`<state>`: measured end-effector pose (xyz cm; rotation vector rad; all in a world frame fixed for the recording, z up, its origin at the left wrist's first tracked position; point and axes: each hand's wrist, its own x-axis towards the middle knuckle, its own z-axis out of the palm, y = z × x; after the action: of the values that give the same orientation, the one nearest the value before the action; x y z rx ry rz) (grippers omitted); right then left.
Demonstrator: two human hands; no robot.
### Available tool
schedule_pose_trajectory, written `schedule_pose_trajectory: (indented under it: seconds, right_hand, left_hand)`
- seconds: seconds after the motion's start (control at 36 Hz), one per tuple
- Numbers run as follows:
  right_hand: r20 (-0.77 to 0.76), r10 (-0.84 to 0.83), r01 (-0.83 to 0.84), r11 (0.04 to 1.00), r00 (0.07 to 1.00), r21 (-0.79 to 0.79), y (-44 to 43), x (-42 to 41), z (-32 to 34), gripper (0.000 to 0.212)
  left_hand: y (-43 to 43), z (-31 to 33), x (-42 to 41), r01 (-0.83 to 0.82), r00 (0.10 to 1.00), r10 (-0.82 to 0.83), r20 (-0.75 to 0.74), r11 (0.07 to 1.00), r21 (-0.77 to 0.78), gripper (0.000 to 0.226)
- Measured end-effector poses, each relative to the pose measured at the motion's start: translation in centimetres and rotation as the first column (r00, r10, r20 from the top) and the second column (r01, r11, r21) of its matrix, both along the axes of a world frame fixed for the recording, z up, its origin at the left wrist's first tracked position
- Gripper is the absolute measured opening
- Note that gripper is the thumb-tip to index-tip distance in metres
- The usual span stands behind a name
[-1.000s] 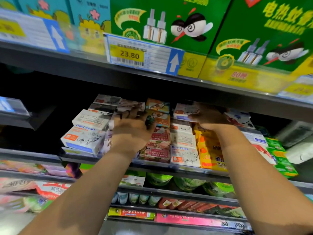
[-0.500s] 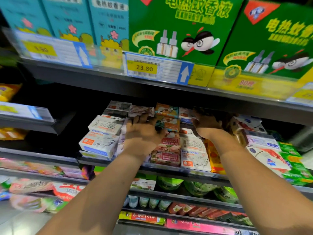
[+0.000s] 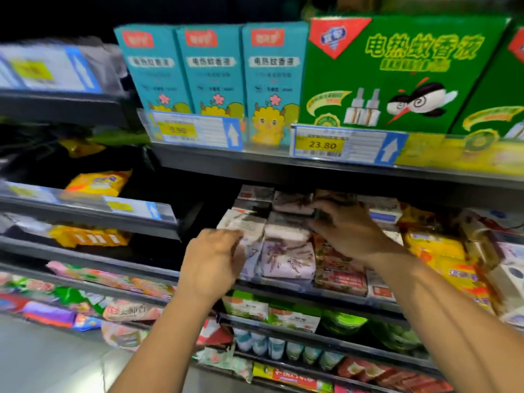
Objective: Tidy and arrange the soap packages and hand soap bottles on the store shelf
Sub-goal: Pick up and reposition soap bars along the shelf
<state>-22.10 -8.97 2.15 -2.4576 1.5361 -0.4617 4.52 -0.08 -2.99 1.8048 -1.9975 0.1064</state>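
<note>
The left hand (image 3: 212,265) grips a white soap box (image 3: 246,226). Just beside it, the right hand (image 3: 348,231) touches pink soap packs (image 3: 286,232); I cannot tell its grip.

Both hands (image 3: 211,265) (image 3: 350,231) on soap pkgs (image 3: 287,259)

Top shelf: three teal boxes (image 3: 212,72) with a red logo up top, pink flower and yellow cartoon sheep at the base. Green box (image 3: 397,114): yellow-green lettering, red corner triangle with blue badge, white bottles, black-and-white mosquito with red beak. Tag (image 3: 346,146): white, yellow price field, blue end panel with white arrow. Shelf (image 3: 283,165) edge is dark grey.

Soap row: lilac pack (image 3: 287,259) with purple sprig print; white box (image 3: 243,222), print too blurred to read; pinkish pack (image 3: 340,276) with red label. Right of those are yellow-orange packs (image 3: 436,251).

Left bay: yellow packs (image 3: 96,181) — the lower ones (image 3: 88,236) carry white marks. Below the soap are bright green packs (image 3: 346,321).
</note>
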Motion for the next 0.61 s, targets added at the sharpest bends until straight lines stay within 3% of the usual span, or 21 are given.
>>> schedule_pose_trajectory:
  seconds: [0.19,0.28,0.42,0.61]
  right_hand:
    - [-0.074,0.096,-0.082,0.983,0.993,0.166,0.9,5.3,-0.5,0.047]
    - [-0.083,0.088,-0.062,0.959,0.993,0.277,0.1,7.0,-0.9,0.047]
    - [-0.048,0.103,-0.077,0.924,0.994,0.373,-1.1,9.4,-1.7,0.050]
    - [-0.154,0.112,-0.049,0.931,0.982,0.362,-1.9,11.7,-1.1,0.075]
  left_hand:
    - [2.2,1.1,1.5,0.011,1.000,-0.005,-0.023,0.960,0.278,0.078]
    - [2.2,1.7,1.5,0.045,0.993,0.000,-0.122,0.927,0.373,0.070]
    - [1.8,2.5,1.6,-0.002,0.997,-0.029,0.071,0.917,0.399,0.069]
    - [1.7,1.7,2.5,0.040,0.999,-0.039,-0.011,0.945,0.324,0.065]
